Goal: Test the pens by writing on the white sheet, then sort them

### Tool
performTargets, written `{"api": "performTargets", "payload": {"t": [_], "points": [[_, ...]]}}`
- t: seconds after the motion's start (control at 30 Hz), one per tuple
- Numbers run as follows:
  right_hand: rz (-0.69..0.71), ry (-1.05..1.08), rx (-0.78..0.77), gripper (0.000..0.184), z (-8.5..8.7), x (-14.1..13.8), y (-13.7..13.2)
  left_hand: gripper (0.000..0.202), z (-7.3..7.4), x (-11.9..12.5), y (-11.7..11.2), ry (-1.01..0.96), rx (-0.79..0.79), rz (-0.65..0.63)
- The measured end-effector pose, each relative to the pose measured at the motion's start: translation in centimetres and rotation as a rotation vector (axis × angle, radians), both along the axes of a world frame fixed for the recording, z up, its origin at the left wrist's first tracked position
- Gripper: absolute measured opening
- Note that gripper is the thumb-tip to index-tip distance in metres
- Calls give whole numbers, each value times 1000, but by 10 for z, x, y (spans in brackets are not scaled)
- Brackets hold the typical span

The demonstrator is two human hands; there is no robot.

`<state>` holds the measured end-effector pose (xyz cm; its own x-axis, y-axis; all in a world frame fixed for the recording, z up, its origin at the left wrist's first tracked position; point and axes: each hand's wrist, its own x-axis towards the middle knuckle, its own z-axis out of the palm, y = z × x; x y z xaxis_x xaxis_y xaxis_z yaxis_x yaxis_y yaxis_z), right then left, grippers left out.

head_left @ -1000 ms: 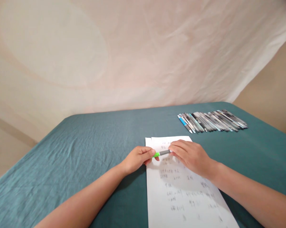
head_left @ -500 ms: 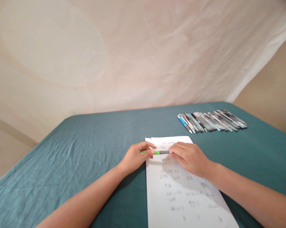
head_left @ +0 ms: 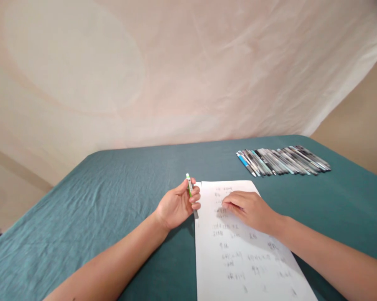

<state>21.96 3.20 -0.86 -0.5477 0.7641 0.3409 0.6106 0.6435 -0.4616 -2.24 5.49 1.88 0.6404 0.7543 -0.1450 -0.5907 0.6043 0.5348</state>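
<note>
My left hand (head_left: 178, 205) is closed round a green and grey pen (head_left: 191, 193), which stands nearly upright with its green end up, just left of a white sheet of paper (head_left: 245, 255) covered in handwriting. My right hand (head_left: 250, 210) rests on the upper part of the sheet with its fingers curled together and pointing left. I cannot make out whether anything is pinched in those fingers.
A row of several pens (head_left: 282, 160) lies side by side at the far right of the table. A teal cloth (head_left: 113, 196) covers the table. A pale sheet (head_left: 176, 71) hangs behind it as a backdrop.
Both hands held the pen level between them over the paper. Now only my left hand has it, swung upright and drawn left, while my right hand has settled on the paper.
</note>
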Motion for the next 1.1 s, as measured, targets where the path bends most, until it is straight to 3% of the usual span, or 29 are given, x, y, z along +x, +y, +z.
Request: {"api": "performTargets", "payload": {"t": [0.17, 0.67, 1.1], "points": [[-69, 40, -135, 21, -4, -1, 4, 46, 3, 4, -9, -69, -97, -91], [-62, 37, -143, 20, -8, -3, 7, 42, -7, 3, -7, -119, -200, -37], [-61, 21, -116, 20, -12, -2, 8, 48, 1, 3, -9, -117, -187, -23]]}}
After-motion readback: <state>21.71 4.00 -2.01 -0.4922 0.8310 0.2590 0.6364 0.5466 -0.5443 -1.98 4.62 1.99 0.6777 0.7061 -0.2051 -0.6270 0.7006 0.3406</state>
